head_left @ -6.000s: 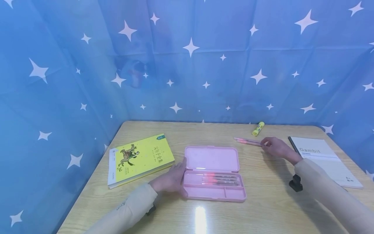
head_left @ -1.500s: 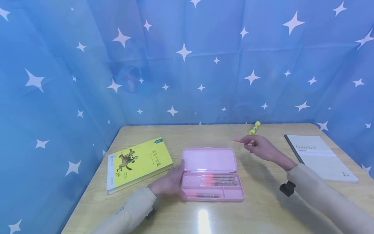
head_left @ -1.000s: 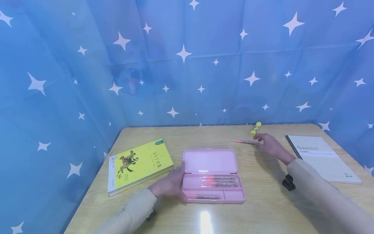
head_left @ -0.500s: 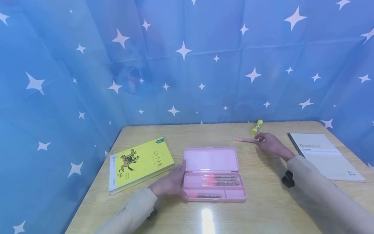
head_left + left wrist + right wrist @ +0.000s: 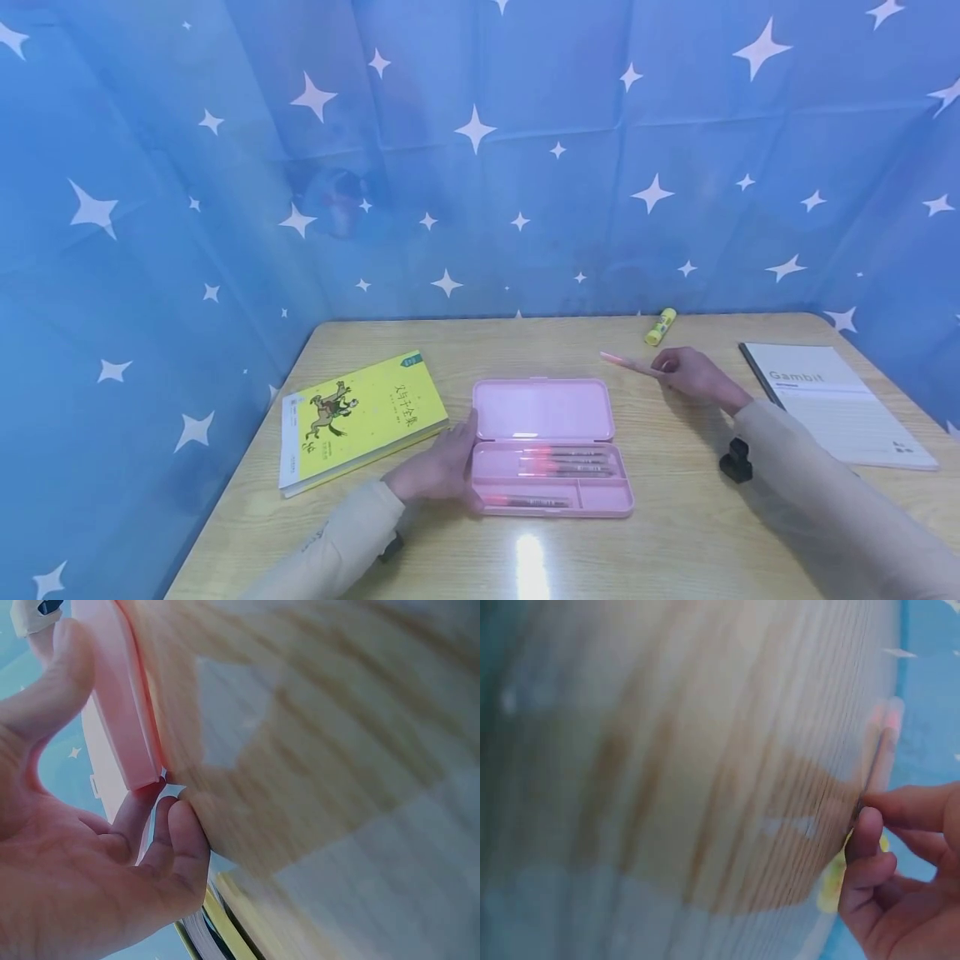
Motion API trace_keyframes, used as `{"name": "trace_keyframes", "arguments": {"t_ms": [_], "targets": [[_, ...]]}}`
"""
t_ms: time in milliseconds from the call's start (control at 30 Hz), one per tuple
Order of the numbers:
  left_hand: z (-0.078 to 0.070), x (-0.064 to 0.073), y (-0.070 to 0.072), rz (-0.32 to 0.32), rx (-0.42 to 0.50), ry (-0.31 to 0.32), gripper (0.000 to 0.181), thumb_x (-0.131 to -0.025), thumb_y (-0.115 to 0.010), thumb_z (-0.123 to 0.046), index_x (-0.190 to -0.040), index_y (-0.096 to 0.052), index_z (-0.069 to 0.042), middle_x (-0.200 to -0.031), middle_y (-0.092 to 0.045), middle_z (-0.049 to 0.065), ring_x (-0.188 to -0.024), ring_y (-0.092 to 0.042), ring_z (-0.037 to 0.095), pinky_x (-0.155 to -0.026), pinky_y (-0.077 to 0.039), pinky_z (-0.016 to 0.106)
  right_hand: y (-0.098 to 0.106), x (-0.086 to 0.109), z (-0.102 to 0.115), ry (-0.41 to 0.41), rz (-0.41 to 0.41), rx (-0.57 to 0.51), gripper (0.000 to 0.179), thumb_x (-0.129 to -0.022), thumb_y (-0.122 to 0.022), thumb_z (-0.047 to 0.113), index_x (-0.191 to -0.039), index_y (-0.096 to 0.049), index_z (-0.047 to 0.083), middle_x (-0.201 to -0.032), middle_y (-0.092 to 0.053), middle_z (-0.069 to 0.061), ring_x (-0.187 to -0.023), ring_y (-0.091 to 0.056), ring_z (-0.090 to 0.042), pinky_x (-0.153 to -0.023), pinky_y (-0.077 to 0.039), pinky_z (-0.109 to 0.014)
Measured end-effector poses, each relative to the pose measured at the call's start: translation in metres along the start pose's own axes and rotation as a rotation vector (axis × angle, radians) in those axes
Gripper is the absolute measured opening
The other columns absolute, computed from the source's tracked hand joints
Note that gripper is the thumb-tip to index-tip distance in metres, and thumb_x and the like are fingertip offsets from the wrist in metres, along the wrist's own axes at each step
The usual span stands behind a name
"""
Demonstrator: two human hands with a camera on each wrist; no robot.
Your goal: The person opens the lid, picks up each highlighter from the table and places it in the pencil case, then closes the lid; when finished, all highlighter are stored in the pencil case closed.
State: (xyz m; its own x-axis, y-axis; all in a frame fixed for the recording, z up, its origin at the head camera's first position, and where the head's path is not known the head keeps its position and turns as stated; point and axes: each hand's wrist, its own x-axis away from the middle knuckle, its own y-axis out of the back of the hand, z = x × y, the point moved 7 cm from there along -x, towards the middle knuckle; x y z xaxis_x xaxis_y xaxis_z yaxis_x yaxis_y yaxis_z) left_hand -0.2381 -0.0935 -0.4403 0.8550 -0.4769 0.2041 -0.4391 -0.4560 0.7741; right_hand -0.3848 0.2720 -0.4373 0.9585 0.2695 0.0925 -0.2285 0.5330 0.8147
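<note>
A pink pencil case (image 5: pixel 551 492) lies open on the table, its lid (image 5: pixel 543 410) folded back. My left hand (image 5: pixel 442 467) holds the case's left end; in the left wrist view, thumb and fingers spread around the case's end (image 5: pixel 124 712). Several clear pens (image 5: pixel 566 461) with pink-red ends lie in the upper compartment. One more pen (image 5: pixel 527 502) lies in the long lower compartment. Right of the lid, my right hand (image 5: pixel 692 372) pinches a similar pen (image 5: pixel 628 364) by one end, close to the tabletop; the right wrist view shows thumb and fingertips on the pen (image 5: pixel 881 750).
A yellow book (image 5: pixel 363 421) lies left of the case, close to my left hand. Behind my right hand is a yellow glue stick (image 5: pixel 660 327). A notebook (image 5: pixel 836 404) marked "Gambit" lies at the right. A starry blue curtain hangs behind the table (image 5: pixel 517 346).
Six seconds ago my right hand was at what look like two pens; since then one pen has come to lie in the lower compartment. The held pen has turned slightly. My left hand stayed put.
</note>
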Motion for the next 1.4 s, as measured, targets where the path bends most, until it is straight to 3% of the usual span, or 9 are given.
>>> {"name": "trace_keyframes", "arguments": {"t_ms": [167,333,600,1000,1133,1400], "targets": [[0.001,0.002,-0.001,0.004,0.013,0.001,0.134,-0.056,-0.089,-0.026,-0.15,0.002,0.001,-0.153,-0.014,0.023,-0.14,-0.013,0.039,-0.113,-0.012,0.048,0.0,0.006,0.006,0.019,-0.031,0.011,0.016,-0.088,-0.058,0.003,-0.101,-0.064,-0.002,-0.092,-0.061,-0.018,-0.074,-0.053,-0.025,-0.058,-0.045,-0.032],[0.002,0.002,-0.005,0.007,0.013,0.002,0.135,-0.055,-0.089,-0.027,-0.15,0.002,0.0,-0.152,-0.019,0.022,-0.139,-0.017,0.037,-0.114,-0.014,0.046,0.001,0.015,0.013,0.037,-0.076,0.026,0.019,-0.088,-0.053,0.002,-0.103,-0.066,0.0,-0.095,-0.06,-0.019,-0.085,-0.054,-0.032,-0.064,-0.045,-0.036],[0.003,0.001,-0.006,0.007,0.008,-0.007,0.135,-0.055,-0.089,-0.028,-0.15,0.002,0.0,-0.154,-0.015,0.021,-0.141,-0.013,0.035,-0.114,-0.01,0.047,0.008,0.035,0.052,0.113,-0.16,-0.023,0.018,-0.09,-0.056,0.001,-0.105,-0.065,-0.002,-0.093,-0.061,-0.018,-0.067,-0.055,-0.023,-0.052,-0.047,-0.032],[0.0,-0.002,0.002,-0.009,0.005,0.008,0.136,-0.053,-0.09,-0.025,-0.151,0.002,-0.001,-0.153,-0.019,0.021,-0.14,-0.015,0.037,-0.114,-0.011,0.046,-0.016,0.06,0.137,0.32,-0.114,-0.04,0.015,-0.087,-0.06,-0.001,-0.099,-0.067,0.004,-0.086,-0.06,-0.006,-0.055,-0.048,-0.013,-0.048,-0.044,-0.028],[-0.001,-0.002,0.003,-0.008,-0.003,0.012,0.135,-0.054,-0.09,-0.026,-0.15,0.001,0.0,-0.152,-0.021,0.022,-0.139,-0.017,0.037,-0.114,-0.012,0.046,-0.025,0.069,0.155,0.385,-0.09,-0.068,0.015,-0.085,-0.062,-0.003,-0.096,-0.068,0.005,-0.082,-0.06,-0.004,-0.054,-0.047,-0.01,-0.049,-0.044,-0.026],[-0.001,-0.001,0.003,-0.004,0.002,0.023,0.135,-0.054,-0.09,-0.025,-0.151,0.0,0.0,-0.152,-0.021,0.021,-0.14,-0.017,0.036,-0.114,-0.013,0.045,-0.045,0.086,0.172,0.431,0.007,-0.112,0.017,-0.083,-0.062,-0.006,-0.096,-0.068,0.005,-0.081,-0.058,0.0,-0.056,-0.046,-0.008,-0.049,-0.043,-0.023]]}}
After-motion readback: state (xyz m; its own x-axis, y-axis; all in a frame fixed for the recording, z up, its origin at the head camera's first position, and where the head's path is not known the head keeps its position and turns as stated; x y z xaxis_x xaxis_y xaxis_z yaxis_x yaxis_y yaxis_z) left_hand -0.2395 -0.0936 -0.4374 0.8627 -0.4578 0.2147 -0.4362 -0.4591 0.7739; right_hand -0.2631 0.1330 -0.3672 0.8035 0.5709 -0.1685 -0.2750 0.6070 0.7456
